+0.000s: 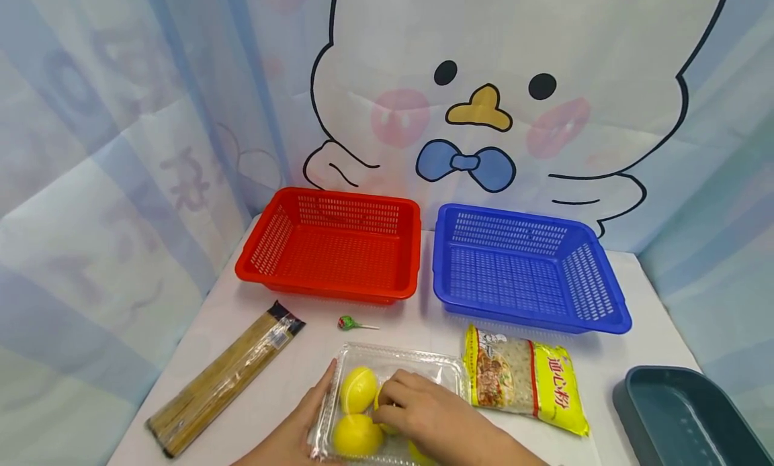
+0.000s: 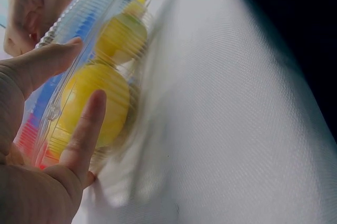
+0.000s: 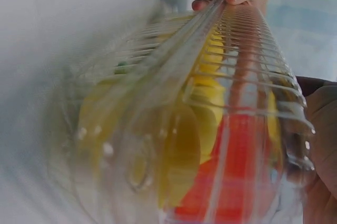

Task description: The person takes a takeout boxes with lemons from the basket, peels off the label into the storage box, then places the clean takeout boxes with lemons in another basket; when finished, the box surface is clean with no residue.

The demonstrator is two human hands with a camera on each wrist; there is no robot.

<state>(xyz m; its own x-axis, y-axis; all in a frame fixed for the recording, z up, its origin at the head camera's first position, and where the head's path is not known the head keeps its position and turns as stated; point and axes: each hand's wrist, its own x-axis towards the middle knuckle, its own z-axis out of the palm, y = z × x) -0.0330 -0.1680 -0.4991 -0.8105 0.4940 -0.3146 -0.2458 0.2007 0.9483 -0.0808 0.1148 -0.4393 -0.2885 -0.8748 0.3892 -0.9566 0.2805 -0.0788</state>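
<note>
Left fingers [image 1: 318, 393] hold box edge [image 1: 399, 350], apart from long packet [image 1: 226, 379].

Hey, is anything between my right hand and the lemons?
Yes: the clear ribbed lid of the clamshell box covers the lemons, beneath the right hand. Nothing else visible stands between.

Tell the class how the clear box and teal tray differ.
The clear box is see-through; the teal tray is opaque. The box contains yellow lemons; no contents show in the tray's visible part. The left hand grips the box; the tray is untouched. Both are rimmed containers.
</note>
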